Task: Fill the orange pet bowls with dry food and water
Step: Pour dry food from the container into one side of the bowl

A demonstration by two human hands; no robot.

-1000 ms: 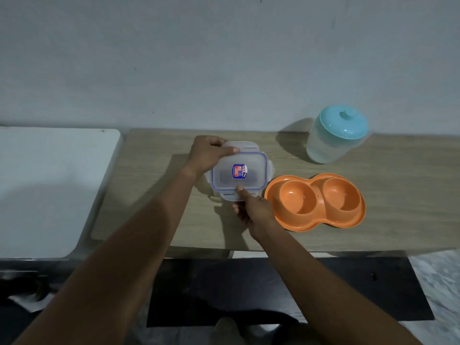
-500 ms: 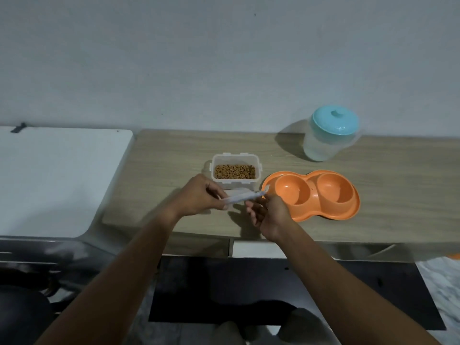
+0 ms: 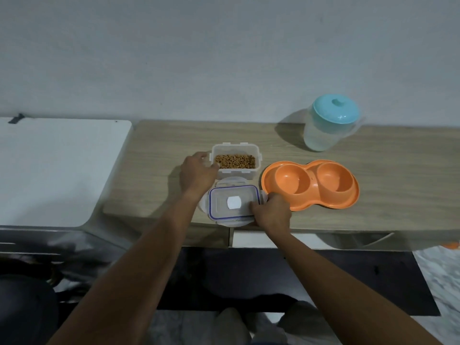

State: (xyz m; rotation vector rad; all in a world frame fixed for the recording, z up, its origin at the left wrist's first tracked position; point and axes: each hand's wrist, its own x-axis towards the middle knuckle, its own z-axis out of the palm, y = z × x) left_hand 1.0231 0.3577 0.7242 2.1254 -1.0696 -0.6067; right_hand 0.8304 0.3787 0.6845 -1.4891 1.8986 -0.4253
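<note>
An orange double pet bowl (image 3: 310, 184) sits on the wooden counter (image 3: 385, 170), both cups bare. To its left stands a clear food container (image 3: 235, 161), uncovered, with brown dry food inside. Its clear lid (image 3: 232, 201), blue-sealed and upside down, lies flat on the counter in front of the container. My right hand (image 3: 271, 211) holds the lid's right edge with its fingertips. My left hand (image 3: 198, 174) rests against the container's left side, fingers curled around its corner. A translucent pitcher (image 3: 329, 123) with a teal lid stands at the back right.
A white surface (image 3: 54, 170) adjoins the counter on the left. The counter's front edge runs just below the lid. A grey wall (image 3: 224, 58) rises behind. A dark mat (image 3: 298, 280) lies on the floor below.
The lid came off the container, was carried toward me, turned over and laid flat on the counter. My left hand let go of it and moved back to the container's left side.
</note>
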